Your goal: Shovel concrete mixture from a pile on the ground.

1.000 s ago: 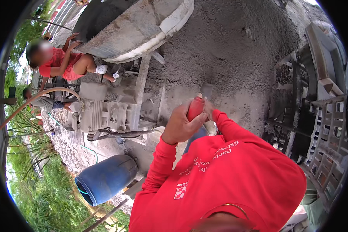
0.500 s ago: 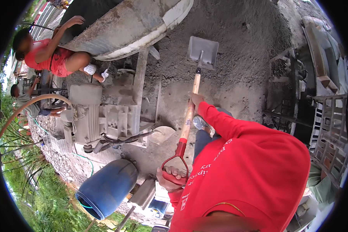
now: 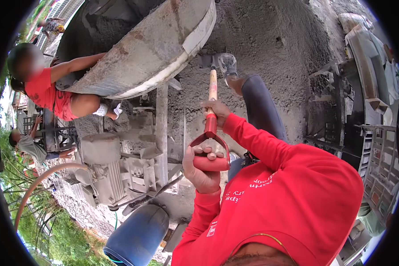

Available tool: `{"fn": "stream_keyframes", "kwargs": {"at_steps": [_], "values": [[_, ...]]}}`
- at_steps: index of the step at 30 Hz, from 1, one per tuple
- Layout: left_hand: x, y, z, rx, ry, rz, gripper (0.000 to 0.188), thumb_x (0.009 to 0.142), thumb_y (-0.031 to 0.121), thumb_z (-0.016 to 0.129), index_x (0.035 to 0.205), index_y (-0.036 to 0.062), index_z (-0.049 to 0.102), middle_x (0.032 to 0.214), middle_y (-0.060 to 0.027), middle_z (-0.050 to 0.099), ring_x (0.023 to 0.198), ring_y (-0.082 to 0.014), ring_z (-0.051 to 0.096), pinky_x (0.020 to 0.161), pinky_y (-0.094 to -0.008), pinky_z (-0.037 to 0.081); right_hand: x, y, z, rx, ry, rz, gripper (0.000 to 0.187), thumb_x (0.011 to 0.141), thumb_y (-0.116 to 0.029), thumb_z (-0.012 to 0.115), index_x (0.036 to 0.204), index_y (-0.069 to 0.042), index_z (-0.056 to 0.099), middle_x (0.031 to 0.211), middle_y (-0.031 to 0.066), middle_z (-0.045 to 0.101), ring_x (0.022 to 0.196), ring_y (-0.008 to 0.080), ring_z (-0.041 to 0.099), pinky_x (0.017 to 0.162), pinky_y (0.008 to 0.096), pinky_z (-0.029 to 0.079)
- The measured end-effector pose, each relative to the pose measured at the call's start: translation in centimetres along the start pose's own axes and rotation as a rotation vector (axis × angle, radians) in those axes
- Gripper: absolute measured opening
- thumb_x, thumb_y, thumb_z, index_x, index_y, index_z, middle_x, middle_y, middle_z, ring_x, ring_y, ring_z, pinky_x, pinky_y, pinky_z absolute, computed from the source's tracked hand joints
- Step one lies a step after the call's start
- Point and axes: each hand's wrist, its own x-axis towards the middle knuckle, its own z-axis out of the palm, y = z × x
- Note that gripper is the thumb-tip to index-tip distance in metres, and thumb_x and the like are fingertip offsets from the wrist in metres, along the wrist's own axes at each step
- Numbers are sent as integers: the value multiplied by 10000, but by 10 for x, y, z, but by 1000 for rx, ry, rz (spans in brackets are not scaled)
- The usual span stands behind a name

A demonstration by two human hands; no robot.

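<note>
A shovel with a wooden shaft (image 3: 213, 84) and a red D-shaped handle (image 3: 209, 126) stands in front of me, tilted away. My left hand (image 3: 201, 170) is closed round the handle's crossbar, fingers curled over it. Further down, my right hand (image 3: 216, 110) grips the shaft near the top of the red socket. The metal blade (image 3: 206, 61) rests at the grey sand heap (image 3: 261, 53) and is partly hidden. My shoe (image 3: 227, 64) is at the blade's right side; I cannot tell whether it presses on it.
At upper left a large mixer drum (image 3: 150, 48) leans over the sand, with a person in red (image 3: 53, 88) reaching to it. Its dusty engine (image 3: 108, 177) and frame stand at left. A blue barrel (image 3: 139, 235) lies near. Metal racks (image 3: 377, 164) line the right side.
The shovel has risen steeper, its handle closer to me. My right hand has come up nearer the handle, and my foot has stepped forward to the blade. The person in red has leaned to the drum.
</note>
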Motion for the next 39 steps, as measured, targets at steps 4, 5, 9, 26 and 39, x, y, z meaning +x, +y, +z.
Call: {"fn": "stream_keyframes", "kwargs": {"at_steps": [4,5,9,26,39], "values": [[101,-24,30,53,-203,50,228,895,283,503,796,87,567,735,-54,569,604,-143,521,601,-374,475,86,-66,-14,-23,-108,-72,76,795,-64,505,725,-55,479,542,53,475,418,164,472,394,306,396],[134,-31,31,55,-148,102,215,888,284,509,797,91,539,718,-42,556,598,-136,512,575,-364,463,103,-89,-2,-2,-81,2,77,780,-75,506,713,-62,470,532,55,476,413,163,455,387,304,383],[158,-71,27,34,-153,98,228,874,266,510,813,47,525,733,-77,562,617,-162,519,642,-391,477,137,-112,-33,-166,-50,-18,101,767,-117,533,708,-63,471,533,54,484,405,168,446,376,311,379],[130,-150,-269,-75,949,-89,607,767,698,522,763,92,486,641,-55,509,541,-178,474,548,-351,432,220,35,-165,-819,247,431,424,716,-335,766,873,7,570,765,122,624,639,244,639,532,406,526],[159,-177,-250,343,1563,200,571,798,630,526,724,77,404,641,-36,406,527,-138,396,471,-264,341,503,-117,-182,-613,379,-37,185,722,-192,730,710,-31,640,578,103,590,481,214,586,467,354,496]]}}
